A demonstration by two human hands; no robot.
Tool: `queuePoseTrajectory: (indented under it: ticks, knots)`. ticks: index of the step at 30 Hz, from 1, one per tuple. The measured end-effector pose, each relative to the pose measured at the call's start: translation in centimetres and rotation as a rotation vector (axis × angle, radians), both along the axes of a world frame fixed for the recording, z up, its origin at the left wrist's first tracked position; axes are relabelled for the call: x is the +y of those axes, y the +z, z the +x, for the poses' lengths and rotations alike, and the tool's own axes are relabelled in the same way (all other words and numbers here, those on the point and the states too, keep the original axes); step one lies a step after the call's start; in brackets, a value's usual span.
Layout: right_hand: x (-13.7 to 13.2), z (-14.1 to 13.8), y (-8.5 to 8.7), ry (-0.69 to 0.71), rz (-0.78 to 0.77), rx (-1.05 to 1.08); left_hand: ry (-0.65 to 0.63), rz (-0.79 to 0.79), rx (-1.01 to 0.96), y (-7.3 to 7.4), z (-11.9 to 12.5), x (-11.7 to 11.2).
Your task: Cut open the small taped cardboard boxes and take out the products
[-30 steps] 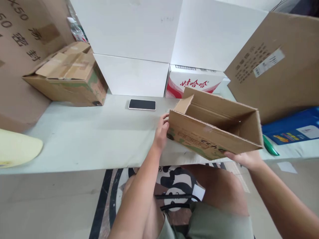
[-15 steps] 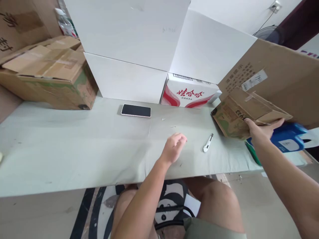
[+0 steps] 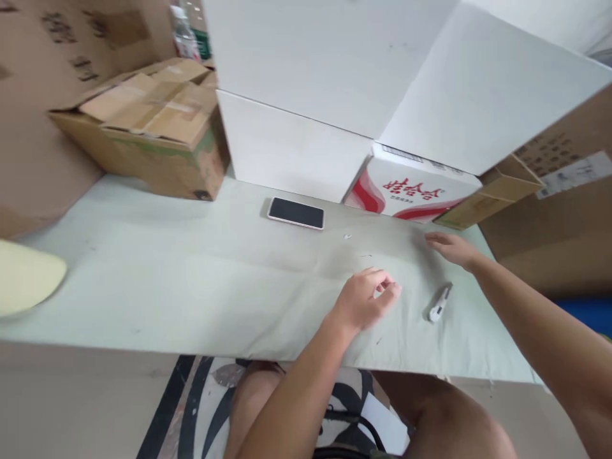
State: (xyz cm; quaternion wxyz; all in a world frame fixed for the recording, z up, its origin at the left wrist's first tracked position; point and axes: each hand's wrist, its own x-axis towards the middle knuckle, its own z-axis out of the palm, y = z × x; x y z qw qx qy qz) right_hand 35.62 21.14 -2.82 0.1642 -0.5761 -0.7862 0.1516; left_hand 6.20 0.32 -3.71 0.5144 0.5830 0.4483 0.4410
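My left hand (image 3: 366, 298) is above the cloth-covered table (image 3: 191, 280), its fingers loosely curled with a gap before the thumb, and nothing shows in it. To its right, my right hand (image 3: 452, 248) is empty, fingers stretched out towards the left. Just beyond the right hand stands a small brown carton (image 3: 507, 191), apart from it, wedged beside a white and red box (image 3: 411, 191). A white utility knife (image 3: 440, 303) lies between my right forearm and my left hand, its tip pointing away from me.
A phone (image 3: 296, 213) lies face up near the white panels (image 3: 291, 140). Taped cartons (image 3: 162, 127) and bottles (image 3: 184, 35) stand back left. A pale yellow object (image 3: 26, 277) reaches over the left edge. Tiny scraps (image 3: 347, 236) dot the cloth. A large cardboard sheet (image 3: 559, 210) bounds the right.
My right hand has let go of the small carton, which now stands beside the white and red box, and has moved left, away from it. My view has turned right; the left fingers have loosened.
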Motion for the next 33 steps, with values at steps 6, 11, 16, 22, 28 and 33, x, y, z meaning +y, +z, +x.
queuePoseTrajectory:
  ticks: [6,11,16,22,28,33]
  knots:
    - [-2.2,-16.0,0.9,0.256,-0.078,-0.023,0.132,-0.030,-0.061,0.0,-3.4,-1.7]
    - [-5.1,-37.8,2.6,0.537,0.249,-0.044,0.269,-0.106,0.039,-0.2,-6.8,-2.4]
    - [-4.8,-54.6,5.8,0.662,0.467,0.020,0.282,-0.168,-0.005,0.0,-9.5,-3.2]
    - [-3.3,-59.4,6.6,0.687,0.476,-0.164,0.354,-0.209,-0.075,0.2,-11.7,-3.8]
    - [-6.7,-57.9,7.8,0.671,0.563,-0.212,0.489,-0.127,-0.107,0.1,-12.7,-4.1]
    - [-10.3,-48.1,8.0,0.632,0.522,-0.283,1.269,0.418,0.024,0.6,-15.4,-6.0]
